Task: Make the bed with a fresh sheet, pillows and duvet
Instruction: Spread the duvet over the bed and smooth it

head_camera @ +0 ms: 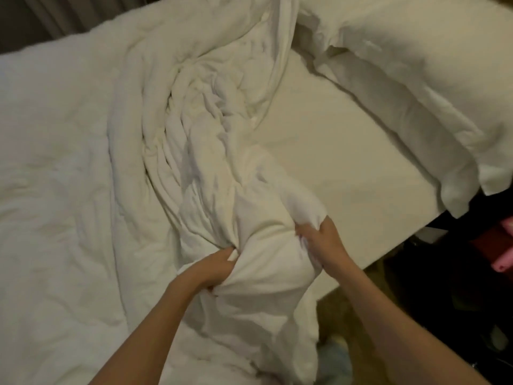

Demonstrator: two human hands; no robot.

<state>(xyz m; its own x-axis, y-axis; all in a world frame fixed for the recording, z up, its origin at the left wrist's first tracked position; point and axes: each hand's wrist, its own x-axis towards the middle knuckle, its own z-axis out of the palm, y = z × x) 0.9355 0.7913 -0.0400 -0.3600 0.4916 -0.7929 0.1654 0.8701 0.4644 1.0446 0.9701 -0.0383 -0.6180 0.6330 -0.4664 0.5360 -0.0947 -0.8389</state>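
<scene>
Head view: a crumpled white duvet point(194, 129) is spread over the bed's left portion, its bunched edge clenched in the curled fingers of the left hand point(215, 269) and right hand point(319, 240). Flat sheet point(333, 162) is exposed alongside; pillows point(402, 79) are stacked right. Brown floor point(347, 301) is seen below.

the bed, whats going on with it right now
A person is making it. Both hands, left hand and right hand, grip a bunched edge of the white duvet, which lies crumpled across the bed. The fitted sheet is bare beside it, and pillows sit at the head.
</scene>
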